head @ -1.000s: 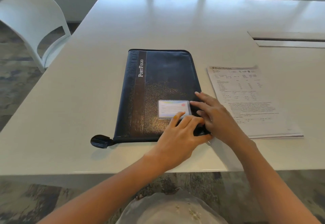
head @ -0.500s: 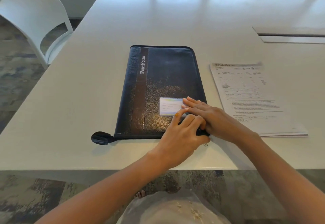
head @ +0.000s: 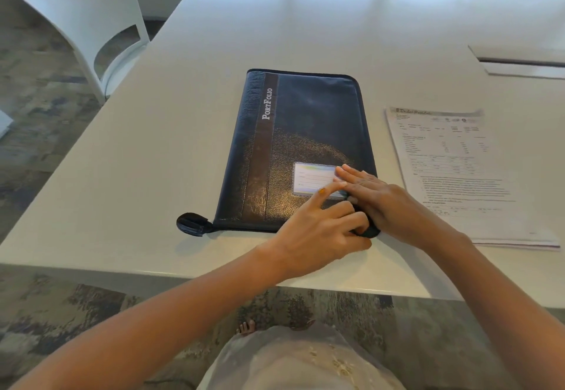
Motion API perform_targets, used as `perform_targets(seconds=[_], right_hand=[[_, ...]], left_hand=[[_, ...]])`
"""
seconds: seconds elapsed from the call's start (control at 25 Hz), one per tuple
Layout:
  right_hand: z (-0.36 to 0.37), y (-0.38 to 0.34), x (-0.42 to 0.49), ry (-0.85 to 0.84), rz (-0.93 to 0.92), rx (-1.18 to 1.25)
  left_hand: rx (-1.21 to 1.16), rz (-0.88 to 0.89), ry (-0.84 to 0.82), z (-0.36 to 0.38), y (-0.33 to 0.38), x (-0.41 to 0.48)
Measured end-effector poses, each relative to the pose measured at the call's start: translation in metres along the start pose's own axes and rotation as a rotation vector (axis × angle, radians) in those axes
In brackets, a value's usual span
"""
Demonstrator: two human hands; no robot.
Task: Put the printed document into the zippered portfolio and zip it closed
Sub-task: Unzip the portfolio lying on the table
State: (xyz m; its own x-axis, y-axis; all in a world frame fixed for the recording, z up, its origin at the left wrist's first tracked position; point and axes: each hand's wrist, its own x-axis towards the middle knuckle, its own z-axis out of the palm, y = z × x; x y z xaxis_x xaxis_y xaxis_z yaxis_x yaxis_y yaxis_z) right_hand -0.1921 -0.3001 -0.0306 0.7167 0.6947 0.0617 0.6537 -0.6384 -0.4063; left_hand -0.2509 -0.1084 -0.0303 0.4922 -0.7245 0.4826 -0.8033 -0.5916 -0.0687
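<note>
A dark portfolio [head: 305,145] lies flat and closed on the white bench [head: 153,145], near the near edge. The word "PortFolio" runs along a brown strip on its left side. A small card window [head: 312,180] sits on the cover, close to the near right corner. A dark zip tab [head: 194,224] sticks out at the near left corner.

The printed document [head: 452,169] lies flat on the bench, to the right of the portfolio. There is a gap between them, and they do not touch.

Both hands are at the near right corner of the portfolio. The right hand [head: 385,203] lies flat on the cover. Its grip is spread, with straight fingers reaching onto the card window. The left hand [head: 318,236] points one finger over the card window. Its other fingers are curled, and its grip pinches the dark corner of the portfolio with the thumb. I cannot tell if a zip pull is in there.

A white chair [head: 88,22] stands at the far left. A long slot [head: 519,61] is cut in the bench at the far right.
</note>
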Motion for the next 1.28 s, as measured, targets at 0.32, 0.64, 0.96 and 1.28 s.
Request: perform_targets(seconds=[0.32,0.64,0.96,1.28], right_hand=[[-0.003,-0.009,0.001,0.024,0.057,0.072],[-0.001,-0.016,0.004,0.039,0.077,-0.007],[0.007,-0.008,0.005,-0.163,0.092,-0.213],[-0.007,0.010,-0.023,-0.214,-0.204,-0.098]], left_hand=[[0.003,-0.728,-0.035,-0.004,0.048,-0.018],[0.052,-0.992,0.035,0.005,0.076,-0.004],[0.043,-1.081,0.091,0.005,0.086,0.001],[0.035,-1.046,0.114,0.001,0.081,-0.004]])
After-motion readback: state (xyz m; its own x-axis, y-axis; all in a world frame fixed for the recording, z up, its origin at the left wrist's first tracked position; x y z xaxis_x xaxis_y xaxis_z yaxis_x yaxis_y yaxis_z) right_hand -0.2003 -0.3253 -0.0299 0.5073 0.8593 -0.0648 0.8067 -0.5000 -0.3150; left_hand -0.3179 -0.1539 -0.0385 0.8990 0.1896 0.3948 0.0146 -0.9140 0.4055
